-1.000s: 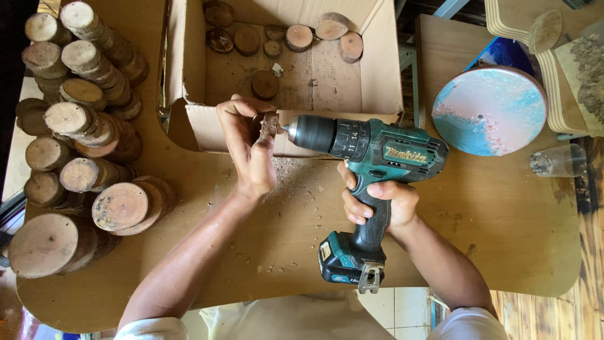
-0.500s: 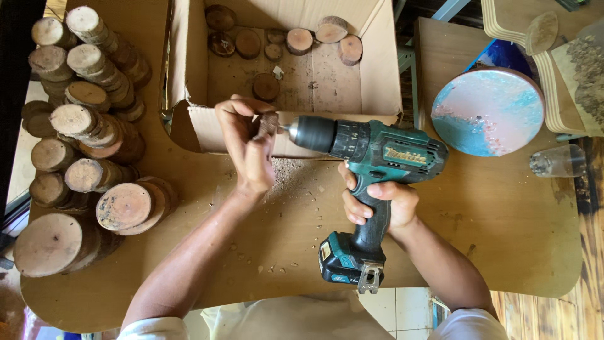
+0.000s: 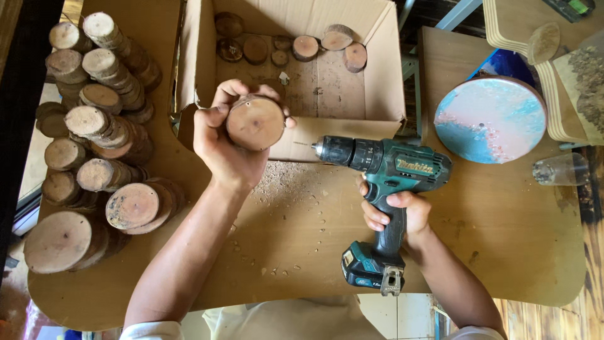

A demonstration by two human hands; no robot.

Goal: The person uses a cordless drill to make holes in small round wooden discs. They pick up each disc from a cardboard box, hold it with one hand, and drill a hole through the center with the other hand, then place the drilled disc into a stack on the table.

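Far left: stacked wood slices (image 3: 94, 145) lean in several overlapping rows along the edge of the workbench (image 3: 503, 252). The stacks are tilted rather than upright; a knock from the forearm could slide them off the near edge.

Left of centre: the left hand (image 3: 226, 141) is raised above the bench, fingers curled around the rim of a round wood disc (image 3: 255, 121), thumb on the left side, flat face turned up toward the camera. A small hole shows near the disc's top edge. The disc is held in the air, in front of the near flap of the open cardboard box (image 3: 377, 69), not resting on anything. The grip is on the rim only; a loosened finger would drop it onto the bench or into the box.

Centre: sawdust (image 3: 286, 182) lies scattered on the bench just below the disc. Inside the box, several smaller slices (image 3: 305, 47) lie flat along the far wall.

Right of centre: the right hand (image 3: 396, 214) is closed around the grip of a teal cordless drill (image 3: 384, 167), index finger near the trigger. The bit points left at the left hand, with a clear gap between. Judged risk: a trigger pull or a forward drift would bring the bit to the palm or wrist.

Right: a round blue-and-pink board (image 3: 491, 119) and a clear glass (image 3: 560, 170) lying on its side, which could roll.
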